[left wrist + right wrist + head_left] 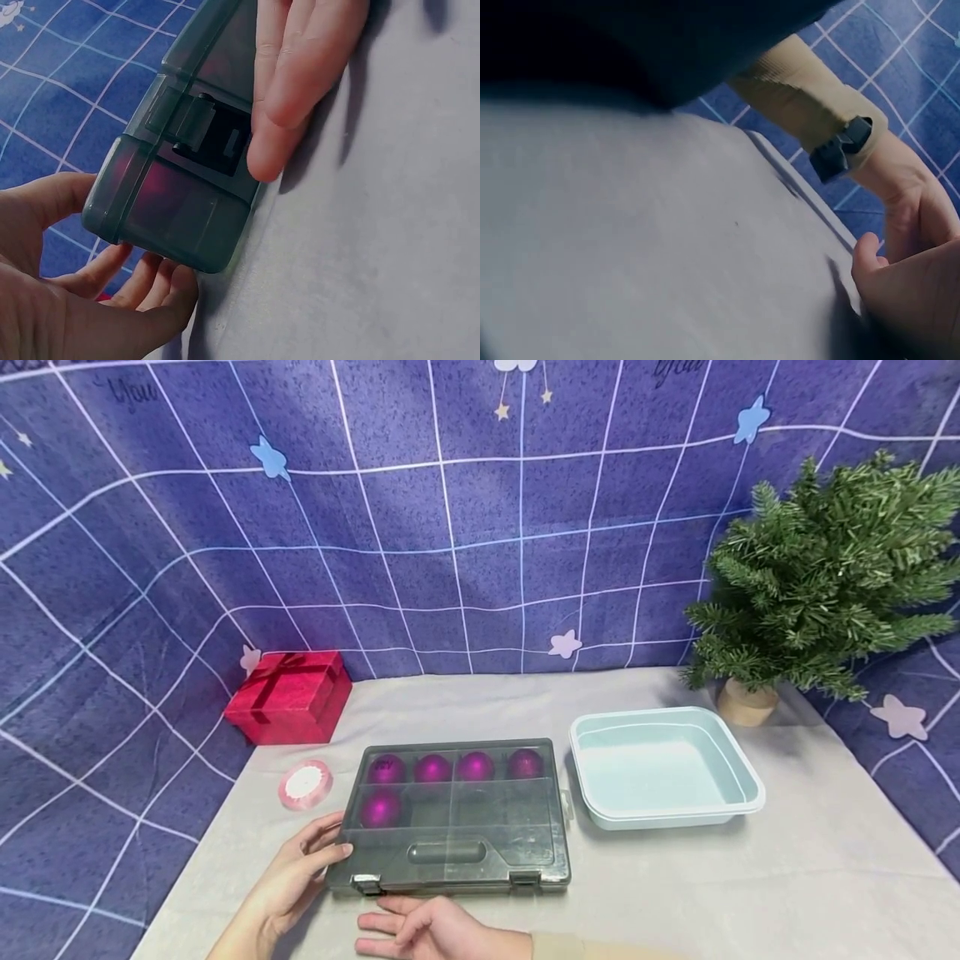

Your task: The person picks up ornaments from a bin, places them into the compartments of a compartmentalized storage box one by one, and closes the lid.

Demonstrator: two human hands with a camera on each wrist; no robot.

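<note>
A translucent grey plastic storage case (495,852) lies flat with its lid down. Through the lid show several magenta baubles (432,768) in the back compartments, plus another bauble (380,810) at the left of the middle row. My left hand (288,877) grips the case's left end, thumb over the lid's edge and fingers curled against the side. Close to the front-left latch (214,135), my right hand (442,931) extends its fingers leftward along the front edge, holding nothing.
A pale blue tray (592,814) stands right of the case, before a small artificial tree (825,577) on a wooden base. At the left are a pink ribbon roll (324,785) and a red gift box (288,702). Patterned blue cloth (480,568) hangs behind the table.
</note>
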